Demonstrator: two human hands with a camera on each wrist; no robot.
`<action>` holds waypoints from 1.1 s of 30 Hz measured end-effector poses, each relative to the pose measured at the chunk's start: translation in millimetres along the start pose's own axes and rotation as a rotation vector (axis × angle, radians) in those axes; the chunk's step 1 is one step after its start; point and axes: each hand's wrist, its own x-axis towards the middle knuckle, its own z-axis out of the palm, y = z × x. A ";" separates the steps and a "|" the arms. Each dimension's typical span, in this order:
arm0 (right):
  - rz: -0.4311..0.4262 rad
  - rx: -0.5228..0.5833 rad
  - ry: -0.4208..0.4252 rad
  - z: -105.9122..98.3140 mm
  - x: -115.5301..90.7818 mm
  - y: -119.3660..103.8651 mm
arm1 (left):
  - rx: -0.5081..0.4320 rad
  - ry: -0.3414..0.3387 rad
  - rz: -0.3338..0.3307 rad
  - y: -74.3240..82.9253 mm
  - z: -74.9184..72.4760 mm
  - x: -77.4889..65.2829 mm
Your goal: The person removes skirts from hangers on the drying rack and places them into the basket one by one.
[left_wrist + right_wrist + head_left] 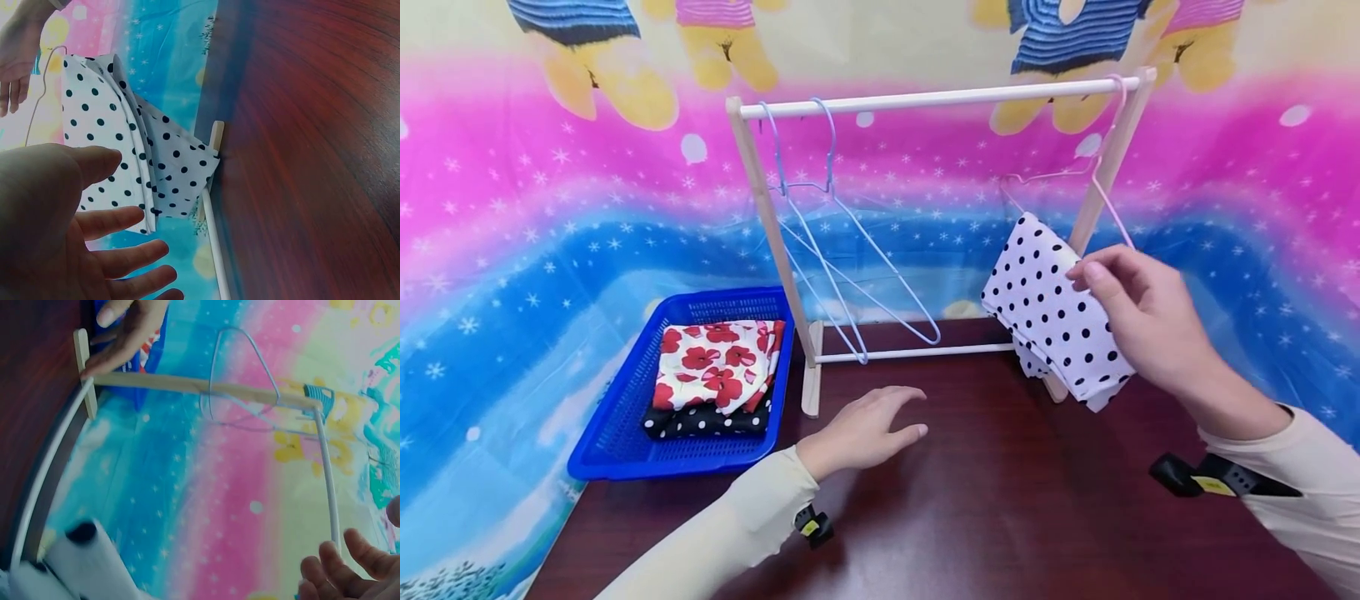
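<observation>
A white cloth with black dots (1052,308) hangs folded over a pink hanger (1105,171) at the right end of the rack. In the head view my right hand (1157,317) overlaps the cloth's right edge, its fingers loosely bent. The left wrist view shows that right hand (19,56) apart from the cloth, fingers hanging loose. My left hand (865,429) hovers over the table in front of the rack, thumb and fingers spread, holding nothing. Seen from its wrist, the left hand's fingers (131,256) overlap the dotted cloth (106,125).
Two blue hangers (831,200) hang at the left of the wooden rack (940,100). Beside it, a blue basket (617,417) holds a red-flowered cloth (718,362) on top of a black dotted cloth (707,421). A patterned curtain (550,217) stands behind the dark table (970,500).
</observation>
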 end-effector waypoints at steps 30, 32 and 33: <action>0.369 -0.119 -0.123 -45.6 28.3 52.7 | -0.027 0.171 0.006 23.8 28.5 38.4; 0.410 -0.069 -0.167 -45.4 30.2 55.1 | -0.031 0.173 0.001 24.2 30.3 40.2; 0.432 -0.038 -0.189 -45.6 31.2 55.8 | -0.036 0.175 0.001 24.5 31.3 41.3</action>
